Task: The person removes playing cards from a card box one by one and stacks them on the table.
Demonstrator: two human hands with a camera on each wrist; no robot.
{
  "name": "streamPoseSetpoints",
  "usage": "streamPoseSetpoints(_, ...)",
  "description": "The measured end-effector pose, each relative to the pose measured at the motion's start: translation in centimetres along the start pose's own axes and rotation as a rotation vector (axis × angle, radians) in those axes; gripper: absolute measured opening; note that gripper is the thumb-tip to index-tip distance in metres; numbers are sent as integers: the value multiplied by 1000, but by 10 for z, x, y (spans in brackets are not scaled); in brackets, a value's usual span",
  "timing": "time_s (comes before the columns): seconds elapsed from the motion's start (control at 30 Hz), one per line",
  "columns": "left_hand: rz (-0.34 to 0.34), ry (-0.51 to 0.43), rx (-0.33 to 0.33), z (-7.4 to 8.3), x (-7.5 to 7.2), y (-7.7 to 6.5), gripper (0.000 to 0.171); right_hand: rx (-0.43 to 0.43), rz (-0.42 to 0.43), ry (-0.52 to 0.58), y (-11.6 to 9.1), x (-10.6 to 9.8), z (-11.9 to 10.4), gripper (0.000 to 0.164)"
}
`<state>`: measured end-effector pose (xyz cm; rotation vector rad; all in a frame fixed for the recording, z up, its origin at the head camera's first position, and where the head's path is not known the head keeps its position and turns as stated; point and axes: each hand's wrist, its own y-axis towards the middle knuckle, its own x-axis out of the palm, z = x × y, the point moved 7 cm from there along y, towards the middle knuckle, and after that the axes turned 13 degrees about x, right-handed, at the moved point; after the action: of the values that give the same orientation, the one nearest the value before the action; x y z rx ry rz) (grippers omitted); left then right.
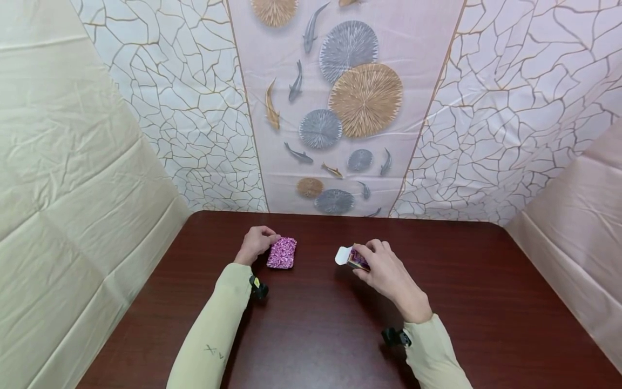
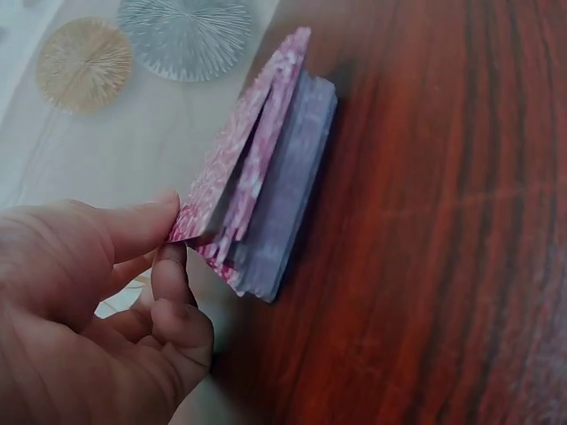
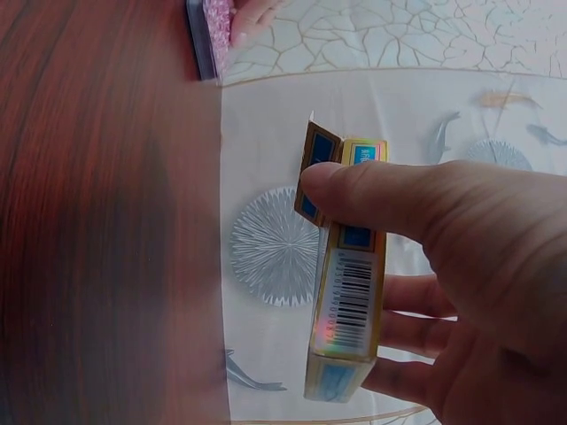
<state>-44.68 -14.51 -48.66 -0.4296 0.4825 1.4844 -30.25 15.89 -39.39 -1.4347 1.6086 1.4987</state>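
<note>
A deck of cards (image 1: pixel 282 255) with pink-and-white patterned backs lies on the table, left of the middle. My left hand (image 1: pixel 255 245) pinches the corner of the upper cards between thumb and fingers. In the left wrist view these pinched cards (image 2: pixel 226 168) tilt up from the lower stack (image 2: pixel 288 195), leaving a gap. My right hand (image 1: pixel 389 274) grips a small card box (image 1: pixel 358 260) above the table, its white flap (image 1: pixel 343 255) standing out towards the deck. A barcode (image 3: pixel 350 301) shows on the box's narrow side in the right wrist view; its inside is hidden.
The dark reddish-brown table (image 1: pixel 311 335) runs back to a patterned cloth (image 1: pixel 320 178) with fish and round leaf shapes. Pale cloth walls (image 1: pixel 73 216) slope down on both sides. A small black wrist camera (image 1: pixel 259 288) sits at the left cuff, another one (image 1: pixel 396 337) at the right.
</note>
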Motion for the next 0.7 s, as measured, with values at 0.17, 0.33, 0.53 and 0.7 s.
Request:
streamPoseSetpoints(0.17,17,87,56,7,-4,-3,19,-2,2,5,0,-1,0,50)
streamPoseSetpoints(0.33,27,162,118,11,-5,-5,17,5,-5,10,0,-1,0,50)
streamPoseSetpoints(0.53,15,183,142,11,-3,-6,19,11,-7,12,0,-2,1,50)
streamPoseSetpoints(0.7,5,225,159,10,-1,-3,22,20,-8,13,0,-2,3,51)
